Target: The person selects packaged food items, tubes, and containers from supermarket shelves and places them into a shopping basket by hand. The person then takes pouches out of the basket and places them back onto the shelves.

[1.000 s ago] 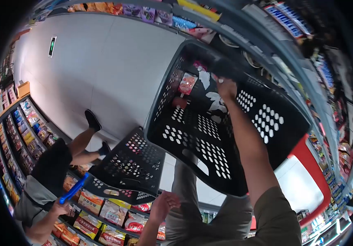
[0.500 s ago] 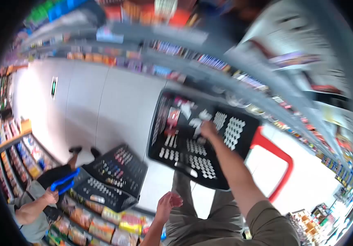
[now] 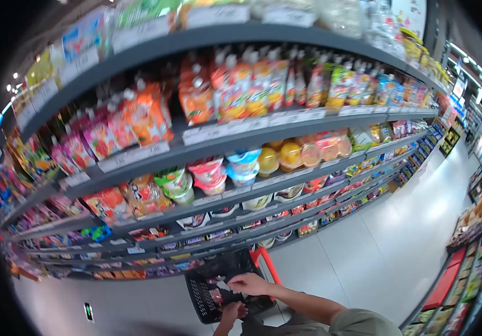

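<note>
A black shopping basket (image 3: 198,297) with perforated walls sits low in front of me, its red handle (image 3: 266,265) tipped to the right. Inside lie small white and reddish packages (image 3: 216,293), too small to name. My right hand (image 3: 248,284) is above the basket's interior, fingers loosely bent, with nothing clearly visible between them. At the near side of the basket hovers my left hand (image 3: 234,311); its fingers are loosely curled and apart, and no object shows in it.
Long shelves (image 3: 241,124) cross ahead, stocked with orange spouted pouches (image 3: 147,113), round yellow cups (image 3: 290,155) and stacked pink-lidded cups (image 3: 207,175). A pale tiled floor (image 3: 364,246) runs to the right. Another display shelf (image 3: 448,280) stands at the far right.
My view has lifted from the floor toward the shelves. My right hand has come up from deep in the basket. The other person and second basket are out of view.
</note>
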A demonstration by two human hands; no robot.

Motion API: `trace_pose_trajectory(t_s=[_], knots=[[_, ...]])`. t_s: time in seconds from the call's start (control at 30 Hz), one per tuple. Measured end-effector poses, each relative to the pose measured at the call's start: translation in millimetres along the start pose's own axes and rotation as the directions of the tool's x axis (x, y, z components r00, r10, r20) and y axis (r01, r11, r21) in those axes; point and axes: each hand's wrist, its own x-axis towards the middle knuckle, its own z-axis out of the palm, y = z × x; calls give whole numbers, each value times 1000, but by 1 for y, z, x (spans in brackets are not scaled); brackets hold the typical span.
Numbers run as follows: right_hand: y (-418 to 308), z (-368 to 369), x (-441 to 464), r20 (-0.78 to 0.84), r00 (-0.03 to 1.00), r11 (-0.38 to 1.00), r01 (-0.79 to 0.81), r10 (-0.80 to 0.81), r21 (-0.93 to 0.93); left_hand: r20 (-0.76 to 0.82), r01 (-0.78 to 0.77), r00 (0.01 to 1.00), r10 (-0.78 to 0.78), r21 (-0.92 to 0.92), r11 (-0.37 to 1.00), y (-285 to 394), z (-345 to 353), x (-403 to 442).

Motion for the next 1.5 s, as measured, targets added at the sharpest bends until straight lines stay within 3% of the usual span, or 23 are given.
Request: trace_pose_trajectory(t_s=[0.2, 0.27, 0.3, 0.37, 0.4, 0.47, 0.53, 0.57, 0.6, 0.7, 0.77, 0.97, 1.13, 1.2, 1.23, 1.27, 1.3, 1.33, 1.37, 1.43, 1.5], knots=[[26, -69, -141, -73, 996, 999, -43, 43, -9, -75, -253, 957, 280, 259, 932, 10, 108, 31], [52, -85, -190, -65, 996, 996, -51, 56, 77, -90, -312, 931, 353, 301, 901, 9, 145, 47], [68, -93, -214, -59, 997, 996, -38, 43, 85, -127, -258, 940, 317, 347, 902, 11, 162, 54], [102, -107, -261, -6, 964, 883, -241, 266, 404, -217, -174, 935, 280, 409, 896, 4, 184, 73], [110, -115, -285, 7, 966, 883, -240, 260, 404, -230, -170, 932, 280, 404, 899, -5, 185, 90], [119, -139, -324, -28, 924, 861, -344, 382, 374, -424, -88, 823, 379, 564, 821, -12, 184, 117], [129, -159, -356, -43, 921, 864, -347, 388, 364, -434, -73, 836, 335, 517, 853, 6, 204, 94], [132, -169, -369, -61, 916, 863, -348, 395, 367, -437, -78, 809, 393, 583, 809, 9, 207, 90], [138, -178, -381, -60, 915, 861, -352, 399, 366, -424, -38, 837, 346, 586, 809, 24, 226, 63], [157, -198, -401, -141, 898, 850, -331, 418, 409, -493, 31, 758, 428, 683, 730, 12, 208, 103], [167, -209, -406, -242, 853, 853, -354, 462, 383, -450, 123, 801, 394, 769, 628, 26, 218, 92], [185, -215, -404, -318, 831, 829, -267, 456, 491, -424, 234, 850, 312, 836, 497, 59, 263, 61], [200, -224, -385, -205, 838, 829, -408, 506, 382, -439, 228, 859, 263, 789, 571, 89, 312, 47], [182, -244, -375, -150, 859, 870, -471, 490, 147, -428, 219, 878, 215, 758, 614, 98, 330, 46], [184, -250, -371, -220, 900, 912, -401, 376, -81, -366, 157, 896, 251, 790, 593, 97, 330, 52], [186, -260, -366, -233, 893, 906, -414, 385, -91, -302, 93, 910, 284, 816, 570, 92, 327, 60], [184, -270, -361, -231, 907, 907, -392, 353, -152, -277, 25, 935, 219, 671, 741, 63, 303, 115], [180, -278, -356, -225, 919, 906, -370, 323, -209, -260, 20, 942, 212, 673, 739, 57, 310, 123], [171, -290, -351, -206, 911, 891, -399, 358, -217, -267, -92, 929, 258, 508, 856, 52, 320, 126], [169, -309, -343, -226, 904, 867, -416, 362, -274, -252, -272, 926, 280, 66, 960, 47, 339, 128], [162, -328, -334, -244, 902, 846, -422, 356, -325, -281, -272, 914, 292, 106, 956, 49, 354, 128]])
